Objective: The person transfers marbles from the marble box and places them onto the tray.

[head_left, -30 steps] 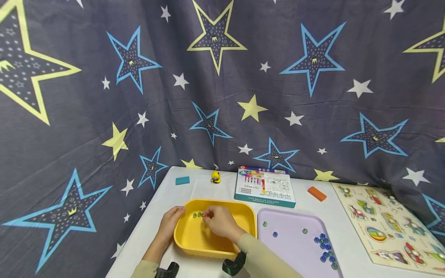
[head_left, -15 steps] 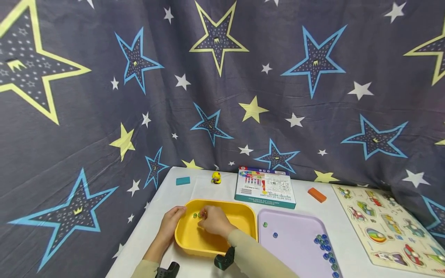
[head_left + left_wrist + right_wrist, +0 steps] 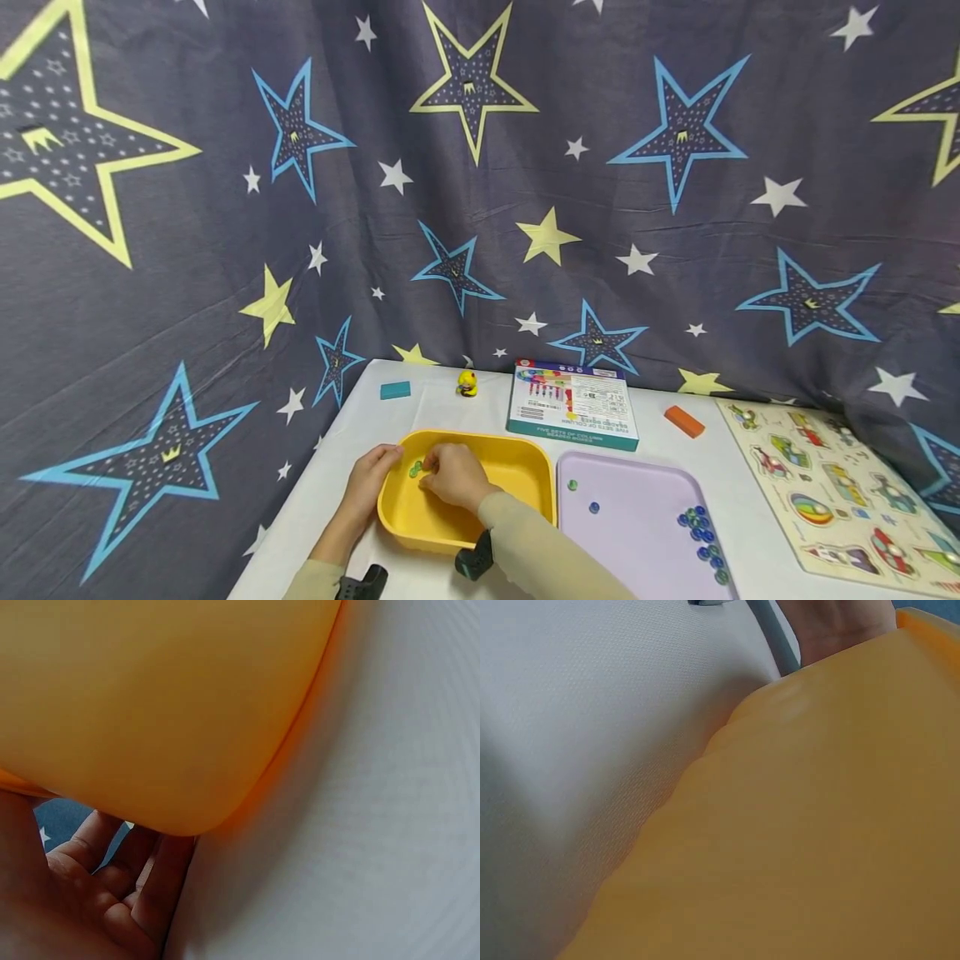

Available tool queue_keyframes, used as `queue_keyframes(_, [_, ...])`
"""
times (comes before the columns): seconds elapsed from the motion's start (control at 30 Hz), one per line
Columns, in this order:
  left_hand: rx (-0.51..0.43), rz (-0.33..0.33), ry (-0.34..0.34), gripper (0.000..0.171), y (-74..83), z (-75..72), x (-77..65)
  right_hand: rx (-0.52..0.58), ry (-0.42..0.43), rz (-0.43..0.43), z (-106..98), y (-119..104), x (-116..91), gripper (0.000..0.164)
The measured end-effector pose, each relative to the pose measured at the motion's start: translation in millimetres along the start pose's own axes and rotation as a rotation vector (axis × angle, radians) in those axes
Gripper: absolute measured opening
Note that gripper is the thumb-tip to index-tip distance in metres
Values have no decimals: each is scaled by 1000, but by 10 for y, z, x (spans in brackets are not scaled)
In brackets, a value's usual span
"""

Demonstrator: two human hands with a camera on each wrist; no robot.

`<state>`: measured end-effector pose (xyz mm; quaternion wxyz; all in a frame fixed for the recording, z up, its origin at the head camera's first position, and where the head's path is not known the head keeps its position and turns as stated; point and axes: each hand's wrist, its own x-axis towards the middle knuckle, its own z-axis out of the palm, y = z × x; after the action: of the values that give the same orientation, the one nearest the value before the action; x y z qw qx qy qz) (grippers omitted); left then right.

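Observation:
My left hand point(image 3: 365, 485) holds the left end of a yellow plastic bin point(image 3: 480, 540), its thumb over the rim. In the left wrist view, the fingers of this hand point(image 3: 112, 885) curl behind the bin's outer wall point(image 3: 165, 712). Inside the bin, my right hand point(image 3: 457, 479) reaches down with bent fingers, thumb and index low near the floor. Two green glass marbles point(image 3: 416, 469) lie close together just left of its fingertips. I cannot tell whether a marble is between those fingertips. Only the bin's outer wall point(image 3: 802, 802) fills most of the right wrist view.
A lilac tray point(image 3: 630, 533) beside the bin bears blue marbles point(image 3: 701, 533) and green ones, mostly clustered at its right. Behind stand a boxed bead set point(image 3: 572, 408), a yellow toy figure point(image 3: 467, 383), a teal block point(image 3: 395, 390) and an orange block point(image 3: 684, 421). A picture puzzle board point(image 3: 847, 483) lies right.
My right hand has shifted left inside the bin. The two green marbles, side by side in a row before, now sit slightly farther left and aslant. My left hand stays on the rim.

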<state>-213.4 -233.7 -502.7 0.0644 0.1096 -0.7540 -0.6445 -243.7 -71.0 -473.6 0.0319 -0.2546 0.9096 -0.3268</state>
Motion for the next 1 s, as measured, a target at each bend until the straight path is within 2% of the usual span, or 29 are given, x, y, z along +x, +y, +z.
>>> queue_keyframes(0.33, [5, 2, 5, 44, -25, -13, -8, -32, -63, -31, 66, -28, 4, 13])
queue_keyframes(0.57, [10, 6, 14, 41, -21, -13, 12, -12, -89, -24, 59, -65, 3, 15])
queue_keyframes(0.77, [0, 10, 10, 42, -15, -17, 19, 11, -115, -58, 71, -86, -6, 13])
queue_keyframes(0.9, [-19, 13, 8, 41, -11, -9, 12, 54, -175, -98, 95, -96, -24, 12])
queue_keyframes(1.0, [-31, 17, 10, 40, -4, 0, 6, 138, -260, -103, 88, -102, -43, 9])
